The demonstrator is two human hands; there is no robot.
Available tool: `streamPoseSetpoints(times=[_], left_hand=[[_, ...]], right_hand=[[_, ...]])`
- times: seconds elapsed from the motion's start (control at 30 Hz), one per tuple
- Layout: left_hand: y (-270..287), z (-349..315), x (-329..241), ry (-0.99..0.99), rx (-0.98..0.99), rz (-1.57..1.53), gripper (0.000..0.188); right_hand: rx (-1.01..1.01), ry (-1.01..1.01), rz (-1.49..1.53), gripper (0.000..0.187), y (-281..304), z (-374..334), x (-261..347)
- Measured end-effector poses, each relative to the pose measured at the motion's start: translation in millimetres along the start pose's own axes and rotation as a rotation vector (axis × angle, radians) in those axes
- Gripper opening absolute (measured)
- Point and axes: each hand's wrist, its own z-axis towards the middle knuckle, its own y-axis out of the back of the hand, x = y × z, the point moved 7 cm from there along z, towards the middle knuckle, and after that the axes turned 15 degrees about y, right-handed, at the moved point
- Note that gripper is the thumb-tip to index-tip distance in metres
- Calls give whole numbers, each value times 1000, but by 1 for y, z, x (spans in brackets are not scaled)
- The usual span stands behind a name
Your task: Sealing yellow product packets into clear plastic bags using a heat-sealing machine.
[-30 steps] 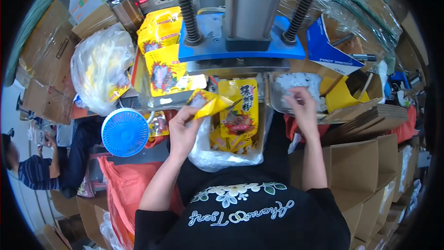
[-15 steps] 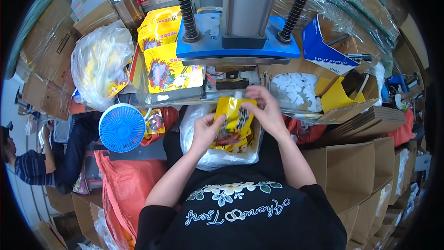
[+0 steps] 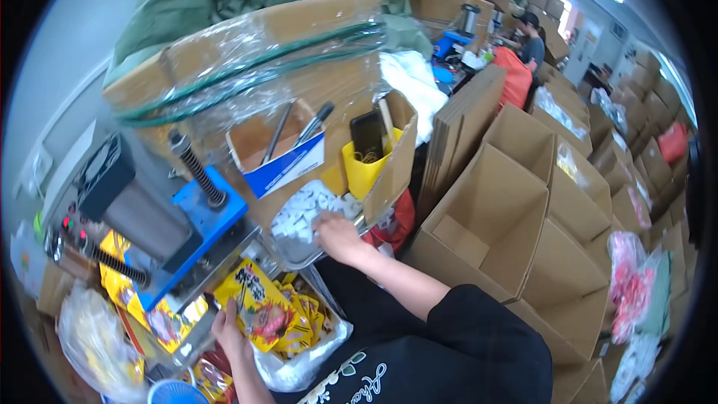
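My left hand [image 3: 229, 327] is closed on the edge of a yellow printed pouch [image 3: 262, 305], with the pouch's front facing up. More yellow pouches [image 3: 303, 322] lie under it in a box lined with a white plastic bag [image 3: 288, 370] on my lap. To the right, my right hand [image 3: 342, 239] is at the edge of a heap of small white plastic pieces [image 3: 299, 209] on a tray. Its fingers are curled in against the pieces, and whatever they pinch is hidden.
A blue press [image 3: 213, 213] with a grey cylinder stands at left, beside stacked yellow pouches [image 3: 168, 325]. Behind the heap are a blue-and-white box with pens [image 3: 284, 168] and a yellow holder [image 3: 370, 172] with a phone. Open cartons [image 3: 486, 217] line the right side. A blue fan [image 3: 176, 393] sits low at left.
The view has swung to the right. My right hand has left the pouch and moved over to the white pieces. My left hand still holds a pouch above the lined box.
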Motion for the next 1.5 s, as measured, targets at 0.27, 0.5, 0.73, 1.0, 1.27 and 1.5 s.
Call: streamPoseSetpoints(times=[0.27, 0.5, 0.73, 1.0, 1.27, 1.5], left_hand=[[61, -53, -39, -795, -685, 1141, 72], [75, -94, -68, -645, -670, 801, 20], [-9, -103, -35, -343, -157, 547, 20], [-3, -87, 41, -141, 61, 253, 16], [-17, -54, 51, -45, 15, 433, 26], [-24, -35, 23, 108, -29, -58, 26]], right_hand=[[-311, 9, 343, 24, 32, 3, 0], [-266, -16, 708, 29, 45, 4, -8], [-76, 321, 889, 26, 66, 16, 97], [310, 510, 1070, 31, 17, 3, 172], [165, 273, 1000, 41, -7, 5, 130], [-79, 77, 926, 28, 20, 12, 83]])
